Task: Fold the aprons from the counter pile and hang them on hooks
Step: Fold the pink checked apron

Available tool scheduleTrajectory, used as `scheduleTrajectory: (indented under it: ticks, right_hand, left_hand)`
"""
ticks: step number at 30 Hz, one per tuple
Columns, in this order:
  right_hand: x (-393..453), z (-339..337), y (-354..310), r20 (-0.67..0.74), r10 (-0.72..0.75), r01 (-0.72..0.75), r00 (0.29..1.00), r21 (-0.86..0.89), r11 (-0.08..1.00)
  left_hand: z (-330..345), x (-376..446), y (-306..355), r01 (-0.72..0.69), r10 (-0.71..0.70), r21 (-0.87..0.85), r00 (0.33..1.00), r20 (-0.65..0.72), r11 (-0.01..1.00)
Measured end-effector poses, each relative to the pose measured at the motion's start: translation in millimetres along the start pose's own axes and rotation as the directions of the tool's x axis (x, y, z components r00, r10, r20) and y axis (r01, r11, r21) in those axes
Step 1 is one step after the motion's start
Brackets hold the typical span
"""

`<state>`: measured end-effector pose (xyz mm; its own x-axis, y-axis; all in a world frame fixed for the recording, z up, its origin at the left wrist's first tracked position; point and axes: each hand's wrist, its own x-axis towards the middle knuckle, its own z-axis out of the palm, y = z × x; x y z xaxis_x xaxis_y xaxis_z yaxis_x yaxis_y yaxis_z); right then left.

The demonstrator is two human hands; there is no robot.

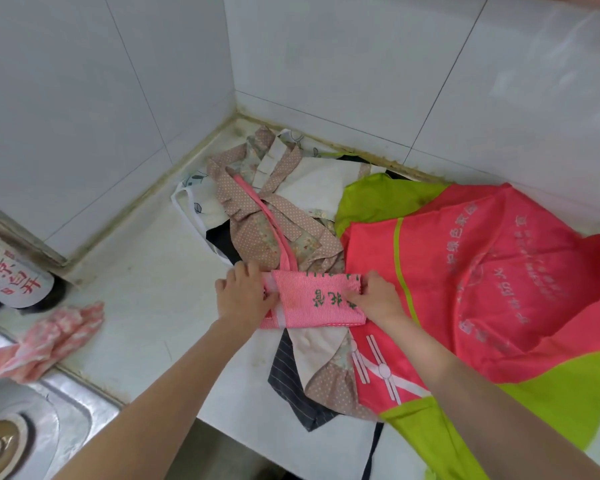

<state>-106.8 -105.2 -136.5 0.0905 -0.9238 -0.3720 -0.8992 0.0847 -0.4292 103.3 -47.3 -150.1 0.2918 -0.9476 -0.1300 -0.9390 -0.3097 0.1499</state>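
Bright, even, diffuse light fills the scene, and shadows stay faint and soft on the desk (146, 306). Wide-angle distortion bends the wall tiles (326, 64) above the desk, and their glossy faces carry pale glare. Focus is mostly sharp, softening towards the corners.

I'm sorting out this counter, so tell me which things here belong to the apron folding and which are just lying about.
Part of the job:
- folded pink striped cloth apron, held by left hand and right hand
- large pink and lime green apron
- brown dotted floral apron
- dark pinstriped apron

Just lying about:
- crumpled pink rag
- steel sink
- dark labelled bottle
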Motion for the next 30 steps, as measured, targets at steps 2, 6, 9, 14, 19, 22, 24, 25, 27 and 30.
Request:
scheduleTrajectory:
  ticks: [2, 6, 9, 14, 19, 22, 24, 25, 27, 30]
  right_hand:
    - [-2, -5, -10, -0.112, -0.199, 0.171, 0.974, -0.219, 0.961]
    - [8, 2, -38, 0.195, -0.346, 0.391, 0.918, -0.298, 0.871]
    - [19, 7, -50, 0.373, -0.242, 0.381, 0.895, -0.359, 0.852]
    - [14, -13, -57, 0.455, -0.398, 0.563, 0.797, -0.319, 0.762]
    - [4, -44, -62, 0.558, -0.431, 0.671, 0.709, -0.347, 0.655]
    - [-5, -56, -68, 0.588, -0.379, 0.674, 0.715, -0.433, 0.599]
    - [-10, -64, -70, 0.609, -0.344, 0.668, 0.715, -0.450, 0.593]
    - [-14, -68, -71, 0.608, -0.318, 0.649, 0.728, -0.461, 0.606]
    - [-19, -77, -73, 0.599, -0.264, 0.611, 0.756, -0.500, 0.614]
    - [-33, -95, -83, 0.567, -0.152, 0.521, 0.810, -0.574, 0.632]
  left_hand:
    - [-4, 3, 5, -0.094, 0.107, 0.137, 0.990, -0.093, 0.986]
    - [-2, 11, 8, -0.195, 0.234, 0.213, 0.956, -0.179, 0.957]
    - [-5, 18, 7, -0.380, 0.391, 0.125, 0.917, -0.078, 0.916]
    - [-25, 45, 7, -0.532, 0.532, -0.047, 0.846, -0.026, 0.845]
    - [-39, 62, 28, -0.619, 0.527, 0.159, 0.755, 0.391, 0.769]
    - [-46, 63, 48, -0.711, 0.576, 0.190, 0.673, 0.465, 0.677]
    - [-54, 64, 57, -0.676, 0.571, -0.007, 0.617, 0.542, 0.737]
    - [-60, 66, 59, -0.646, 0.568, -0.107, 0.566, 0.597, 0.756]
    - [-74, 71, 56, -0.587, 0.591, -0.270, 0.465, 0.659, 0.763]
    - [-97, 77, 51, -0.396, 0.611, -0.474, 0.387, 0.691, 0.786]
